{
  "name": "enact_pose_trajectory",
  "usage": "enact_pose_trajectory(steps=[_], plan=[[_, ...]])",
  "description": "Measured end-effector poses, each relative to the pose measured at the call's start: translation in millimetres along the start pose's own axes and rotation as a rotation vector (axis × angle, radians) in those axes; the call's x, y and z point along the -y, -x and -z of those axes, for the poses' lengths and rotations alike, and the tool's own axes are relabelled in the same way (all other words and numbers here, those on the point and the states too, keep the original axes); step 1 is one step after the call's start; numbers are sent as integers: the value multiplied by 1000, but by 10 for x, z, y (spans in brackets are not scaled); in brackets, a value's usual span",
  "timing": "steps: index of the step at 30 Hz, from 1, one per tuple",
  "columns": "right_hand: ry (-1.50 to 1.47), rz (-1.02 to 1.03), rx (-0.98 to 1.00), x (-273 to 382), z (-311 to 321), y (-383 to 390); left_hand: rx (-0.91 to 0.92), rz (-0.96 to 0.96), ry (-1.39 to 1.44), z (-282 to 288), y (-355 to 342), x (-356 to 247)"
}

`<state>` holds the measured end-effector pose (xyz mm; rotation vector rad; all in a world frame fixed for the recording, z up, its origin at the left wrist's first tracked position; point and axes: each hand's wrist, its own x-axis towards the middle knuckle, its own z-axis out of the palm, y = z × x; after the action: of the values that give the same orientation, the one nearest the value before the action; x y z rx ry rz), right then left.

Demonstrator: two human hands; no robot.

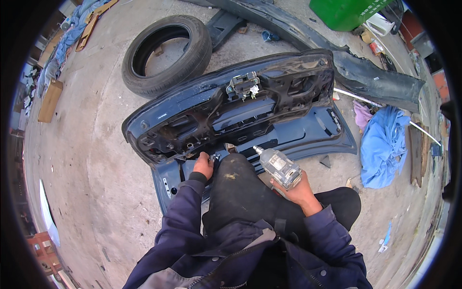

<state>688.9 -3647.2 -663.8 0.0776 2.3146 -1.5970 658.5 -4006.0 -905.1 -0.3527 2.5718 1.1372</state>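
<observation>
A dark blue car trunk lid point(288, 130) lies on the ground before me, its inner side up. A latch mechanism point(244, 85) sits at the middle of its far edge. My right hand point(299, 189) grips an impact wrench point(280, 166) by its lower end, with the tool's nose directed toward the lid and held above it. My left hand point(204, 165) is closed beside my knee, over the near left part of the lid. Something small and shiny shows at its fingertips, too small to name.
Beyond the lid lies a tyre point(166, 55) on the concrete. A long dark bumper point(370, 72) stretches behind toward the right, near a green bin point(344, 14). Blue cloth point(385, 147) is heaped at the right. A cardboard piece point(50, 101) lies far left.
</observation>
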Motion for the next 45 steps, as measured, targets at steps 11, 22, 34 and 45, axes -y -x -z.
enact_pose_trajectory(steps=[11,22,34,45], plan=[[136,134,117,-37,-179,18,251,119,1629,182,800,-1877],[301,399,106,-4,-342,70,-25,225,1678,257,917,-2160],[386,469,200,96,-411,134,-137,379,1668,162,796,-1826],[326,500,220,132,-333,115,210,202,1485,673,952,-1351]])
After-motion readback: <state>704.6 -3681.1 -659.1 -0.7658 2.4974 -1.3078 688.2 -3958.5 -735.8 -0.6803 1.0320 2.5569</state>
